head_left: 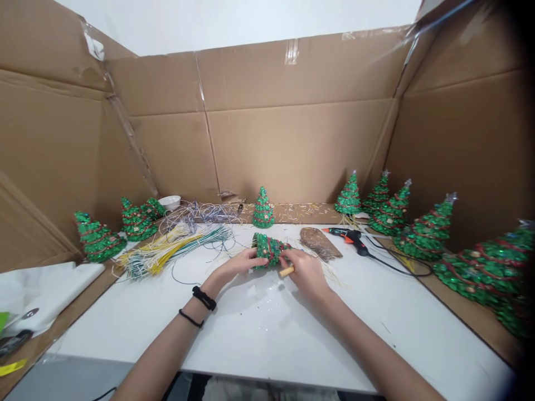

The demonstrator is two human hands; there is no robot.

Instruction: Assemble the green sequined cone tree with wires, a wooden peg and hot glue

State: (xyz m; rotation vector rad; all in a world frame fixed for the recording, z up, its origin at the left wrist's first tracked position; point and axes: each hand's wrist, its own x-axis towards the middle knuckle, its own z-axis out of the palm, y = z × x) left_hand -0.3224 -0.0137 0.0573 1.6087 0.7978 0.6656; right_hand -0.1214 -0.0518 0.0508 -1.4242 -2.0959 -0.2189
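Note:
A small green decorative Christmas tree (pixel 263 249) with red garland lies on its side over the white table. My left hand (pixel 242 262) grips its wide base end, thumb in front. At the narrower end, my right hand (pixel 307 272) is closed with its fingertips against the tree. A short tan wooden handle (pixel 287 271) sticks out from under the right fingers; the rest of that tool is hidden. Behind the hands, another green tree (pixel 263 209) stands upright. A brown, glue-marked board (pixel 320 243) lies to the right of the held tree.
A glue gun (pixel 351 238) with a black cable lies at right. Bundled yellow, white and green wires (pixel 175 250) spread at left, near a white bowl (pixel 170 202). Finished-looking trees (pixel 430 228) line both sides. Cardboard walls (pixel 301 133) enclose the table (pixel 234 334).

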